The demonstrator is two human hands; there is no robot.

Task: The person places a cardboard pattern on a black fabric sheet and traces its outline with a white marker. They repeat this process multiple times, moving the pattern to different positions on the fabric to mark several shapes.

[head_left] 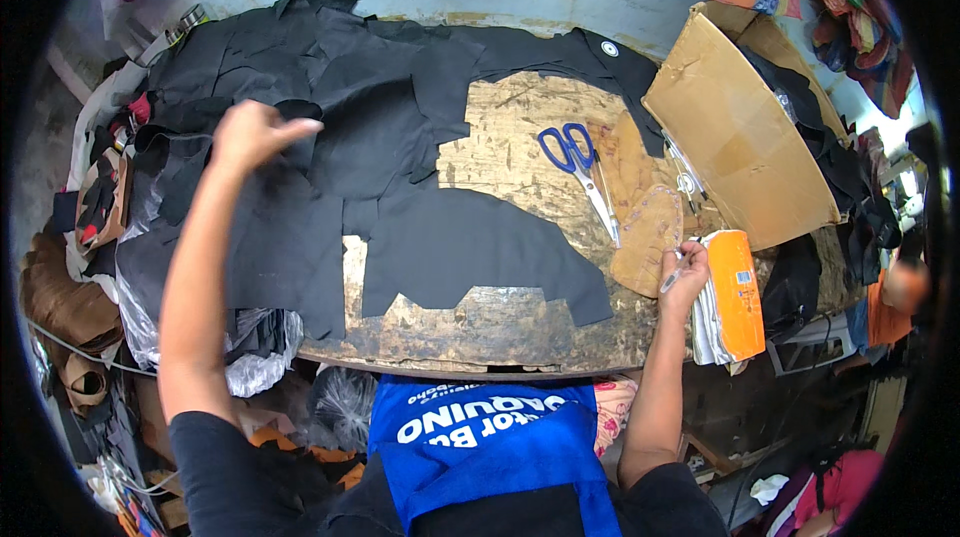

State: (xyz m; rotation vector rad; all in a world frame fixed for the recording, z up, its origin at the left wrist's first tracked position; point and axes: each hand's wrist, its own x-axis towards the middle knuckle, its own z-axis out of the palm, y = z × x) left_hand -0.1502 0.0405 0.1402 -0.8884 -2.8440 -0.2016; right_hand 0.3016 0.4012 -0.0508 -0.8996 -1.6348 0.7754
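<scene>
My left hand [250, 137], blurred, is over the black sheet material [370, 137] at the left, its thumb stretched out to the right; the fingertips are hard to make out. Closed around a slim pale pen [671, 280], my right hand [685, 272] is at the lower end of a brown pattern piece [648, 232] with a row of small marks along its edge. Blue-handled scissors [580, 172] lie left of that piece, blades pointing toward me. A cut black piece [480, 247] with a notched edge lies flat in front of me.
Beside my right hand lies an orange-covered pad of papers [738, 292]. A cardboard box [740, 127] leans at the right with black material in it. The worn wooden table [520, 117] shows between the black pieces. Clear plastic bags [265, 362] hang at its front left.
</scene>
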